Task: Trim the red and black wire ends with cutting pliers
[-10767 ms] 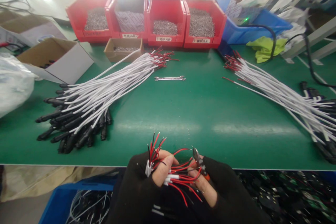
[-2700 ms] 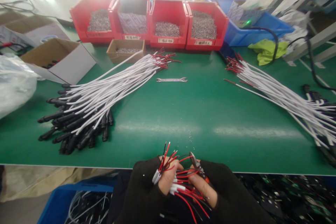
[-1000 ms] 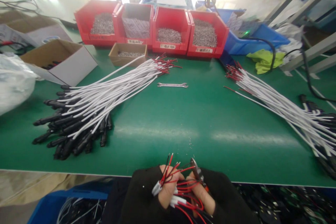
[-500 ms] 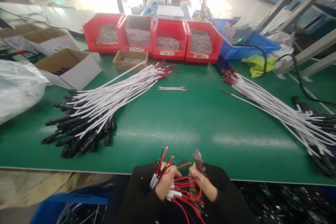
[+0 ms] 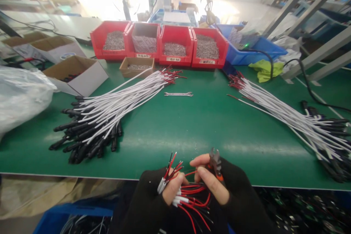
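Observation:
Both hands wear black fingerless gloves and meet at the near edge of the green table (image 5: pixel 192 124). My left hand (image 5: pixel 164 193) is closed round a bundle of short red and black wires (image 5: pixel 189 197) with white ends. My right hand (image 5: pixel 216 186) grips small orange-handled cutters (image 5: pixel 215 159), jaws pointing up, while its fingers pinch at the wire tips. On the left lies a pile of white cables with black plugs (image 5: pixel 109 109). A second such pile (image 5: pixel 287 117) lies on the right.
A small wrench (image 5: pixel 178 94) lies mid-table. Several red bins (image 5: pixel 161 42) of metal parts stand at the back, with a small cardboard tray (image 5: pixel 137 66) before them. Open cartons (image 5: pixel 76 75) and a plastic bag (image 5: pixel 22 95) sit left. Blue bins (image 5: pixel 255 44) stand right.
The view has tilted up, showing more of the room behind. My right hand has lifted the cutters slightly and spread its fingers toward the wire tips. The left hand keeps the bundle.

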Tool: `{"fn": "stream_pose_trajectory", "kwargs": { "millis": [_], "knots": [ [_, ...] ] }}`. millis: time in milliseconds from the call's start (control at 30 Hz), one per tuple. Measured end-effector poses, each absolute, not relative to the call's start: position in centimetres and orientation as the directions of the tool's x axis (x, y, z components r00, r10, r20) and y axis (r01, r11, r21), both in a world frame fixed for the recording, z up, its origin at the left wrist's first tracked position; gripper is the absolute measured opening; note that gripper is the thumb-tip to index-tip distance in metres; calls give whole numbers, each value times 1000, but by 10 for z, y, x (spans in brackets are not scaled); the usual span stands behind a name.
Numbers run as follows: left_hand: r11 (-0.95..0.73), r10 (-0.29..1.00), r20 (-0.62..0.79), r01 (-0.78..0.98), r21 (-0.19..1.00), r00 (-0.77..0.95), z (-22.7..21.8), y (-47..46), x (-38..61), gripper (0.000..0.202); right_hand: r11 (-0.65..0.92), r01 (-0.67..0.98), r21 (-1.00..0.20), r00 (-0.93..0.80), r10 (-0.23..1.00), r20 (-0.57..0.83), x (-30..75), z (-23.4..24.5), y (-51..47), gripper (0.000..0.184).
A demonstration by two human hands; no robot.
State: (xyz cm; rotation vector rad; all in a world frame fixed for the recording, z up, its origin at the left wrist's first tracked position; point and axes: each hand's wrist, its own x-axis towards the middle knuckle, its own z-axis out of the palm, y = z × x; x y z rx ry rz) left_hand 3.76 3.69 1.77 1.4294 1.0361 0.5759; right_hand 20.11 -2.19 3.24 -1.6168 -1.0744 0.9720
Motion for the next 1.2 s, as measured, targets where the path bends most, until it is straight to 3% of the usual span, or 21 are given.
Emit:
{"fn": "stream_pose_trajectory", "kwargs": {
  "millis": [200,400,500,833,1000,1100,1200],
  "knots": [
    [234,815,-338,267,935,470,17,40,35,41,-133,430,-893,181,982,-60,195,12,-28,14],
    [60,873,-223,357,932,435,20,44,35,27,-113,479,-871,185,982,-25,208,12,-38,11],
    [60,872,-236,386,920,428,19,44,34,22,-108,518,-848,225,974,13,209,18,-34,9],
    [76,820,-258,350,934,510,30,46,38,15,164,656,-737,85,954,288,185,17,-18,15],
    [89,807,-264,333,939,529,30,49,38,18,-7,605,-796,154,982,109,180,5,-26,25],
    [94,805,-271,337,937,528,29,50,37,16,-71,583,-809,308,941,139,174,1,-30,36],
    [101,811,-284,355,929,512,27,49,35,13,-59,566,-823,320,935,153,175,3,-30,29]
  ]
}}
